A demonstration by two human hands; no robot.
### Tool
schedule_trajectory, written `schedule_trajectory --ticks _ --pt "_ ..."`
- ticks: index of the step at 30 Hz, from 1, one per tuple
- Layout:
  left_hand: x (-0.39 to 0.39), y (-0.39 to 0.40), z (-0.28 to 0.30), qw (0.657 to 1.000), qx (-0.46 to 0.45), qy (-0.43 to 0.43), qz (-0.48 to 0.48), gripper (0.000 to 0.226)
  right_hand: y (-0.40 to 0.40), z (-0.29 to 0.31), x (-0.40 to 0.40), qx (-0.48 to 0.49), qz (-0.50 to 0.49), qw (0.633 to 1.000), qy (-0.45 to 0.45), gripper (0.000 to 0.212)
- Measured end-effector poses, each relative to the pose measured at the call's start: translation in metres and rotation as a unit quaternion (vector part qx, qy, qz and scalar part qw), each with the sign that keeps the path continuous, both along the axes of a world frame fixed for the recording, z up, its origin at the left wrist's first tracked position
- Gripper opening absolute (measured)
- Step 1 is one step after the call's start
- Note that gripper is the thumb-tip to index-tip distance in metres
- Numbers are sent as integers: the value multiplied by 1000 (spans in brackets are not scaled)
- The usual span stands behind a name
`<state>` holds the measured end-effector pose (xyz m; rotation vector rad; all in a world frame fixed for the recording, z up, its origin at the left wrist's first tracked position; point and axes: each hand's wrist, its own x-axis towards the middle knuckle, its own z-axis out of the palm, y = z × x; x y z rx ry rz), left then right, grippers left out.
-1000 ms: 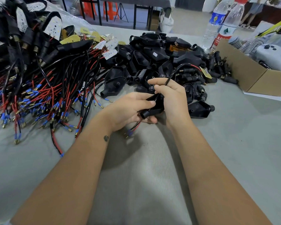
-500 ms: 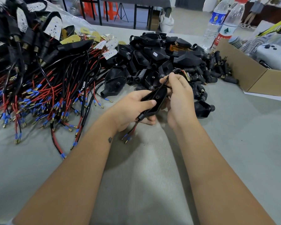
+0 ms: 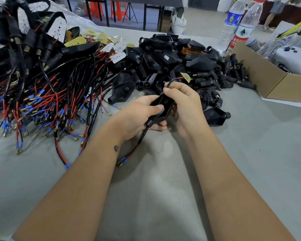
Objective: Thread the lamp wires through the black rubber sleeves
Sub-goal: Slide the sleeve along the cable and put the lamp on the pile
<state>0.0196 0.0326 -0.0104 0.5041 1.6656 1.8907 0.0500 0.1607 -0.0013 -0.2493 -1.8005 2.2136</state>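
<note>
Left hand (image 3: 137, 115) grips one black rubber sleeve (image 3: 161, 110) above the desk (image 3: 250, 153); right hand (image 3: 186, 103) pinches its wire pair (image 3: 170, 83) at the top. Two blue-tipped ends (image 3: 122, 161) dangle below. Two bottles (image 3: 240, 23) stand behind.

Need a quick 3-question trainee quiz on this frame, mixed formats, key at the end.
1. True or false: the left hand grips the black rubber sleeve.
2. Multiple choice: where do the threaded wires' blue-tipped ends show? A) below the sleeve, over the grey table cover; B) inside the cardboard box; C) on top of the pile of sleeves.
3. Fill in: the right hand pinches the ____ above the sleeve.

Key: 1 true; 2 A; 3 wires.
</note>
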Motion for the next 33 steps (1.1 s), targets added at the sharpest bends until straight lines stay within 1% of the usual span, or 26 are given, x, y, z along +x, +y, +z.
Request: schedule_trajectory --ticks 1,3,4,5,7,8,11,14,16,17,19,21,22,24,26,28,30,31,33 --pt "0 -1 0 1000 -4 5 -6 21 0 1 0 -19 1 1000 -7 7" --pt "0 -1 0 1000 -12 11 -15 27 0 0 -1 -79 -1 997 -24 21" --pt "0 -1 0 1000 -17 13 -16 30 1 1 -2 -111 -8 993 -24 25" --pt "0 -2 0 1000 -21 15 -17 33 1 2 -2 -142 -10 990 -16 23" --pt "0 -2 1 999 -25 16 -23 35 2 2 -3 -170 -15 985 4 22" --pt "0 -2 1 999 -29 17 -26 35 2 2 -3 -163 -24 986 7 22" --pt "1 -2 2 999 -37 21 -31 34 1 0 -4 -121 -52 991 6 22" --pt "0 -3 1 999 -29 14 -33 35 3 0 -2 -96 -54 994 0 25" --pt "-1 -3 1 999 -20 8 -38 31 4 0 -3 -57 -51 997 -13 23" --pt "-1 -3 1 999 -16 3 -40 26 4 -1 -3 -29 -50 998 -16 21" --pt "-2 -2 2 999 -3 -19 -31 15 2 -2 -4 57 -50 997 -4 16" --pt "-2 0 2 999 14 -50 -17 16 0 -3 -4 143 -42 988 26 16" --pt "-2 1 2 998 17 -56 -12 18 -1 -4 -4 170 -39 984 37 18" --pt "-2 1 0 998 15 -59 1 22 -2 -6 -5 185 -39 981 39 21" --pt "-2 2 -1 998 20 -64 16 28 -3 -8 -6 145 -36 989 26 16" --pt "-3 2 -1 997 30 -68 28 31 -3 -7 -7 43 -20 999 11 9" --pt "-3 3 0 996 39 -75 43 31 -2 -6 -6 -61 -8 998 18 10" --pt "-2 4 0 995 38 -75 50 31 -1 -5 -6 -91 -8 996 24 11" --pt "-2 6 -1 995 31 -67 64 30 -1 -3 -5 -100 -13 994 32 17"
